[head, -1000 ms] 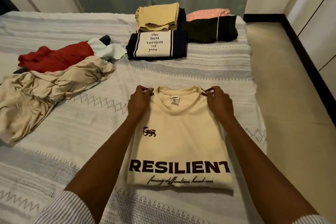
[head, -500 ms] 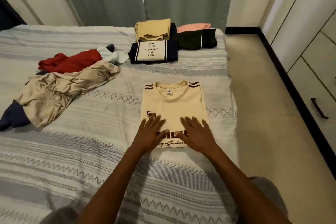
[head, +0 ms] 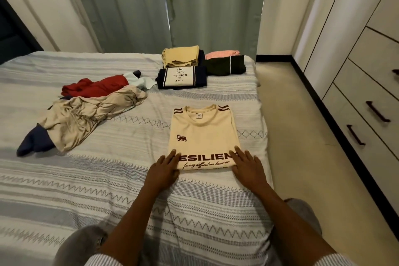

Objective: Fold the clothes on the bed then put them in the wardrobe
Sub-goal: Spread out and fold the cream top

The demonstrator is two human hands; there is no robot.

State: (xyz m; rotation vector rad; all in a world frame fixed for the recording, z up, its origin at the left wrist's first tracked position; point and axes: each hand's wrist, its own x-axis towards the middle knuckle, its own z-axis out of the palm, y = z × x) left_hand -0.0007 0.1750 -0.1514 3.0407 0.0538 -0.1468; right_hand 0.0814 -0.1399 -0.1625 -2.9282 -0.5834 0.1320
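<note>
Fingers of left hand (head: 165, 170) and right hand (head: 246, 166) flat, outstretched, gripping nothing, pressing near corners of folded cream cotton T-shirt (head: 204, 134), striped grey bed (head: 86, 179), crumpled beige garment (head: 86, 114) at ten o'clock.

The cream T-shirt (head: 204, 134) at centre carries maroon lettering, a maroon lion crest and maroon shoulder stripes, on a bedspread (head: 86, 183) banded grey and white with zigzag and diamond patterns. At upper left of the frame lie a red garment (head: 95, 87) and a beige garment (head: 86, 114); at upper centre, a navy folded shirt (head: 182, 76) with a cream panel.
</note>
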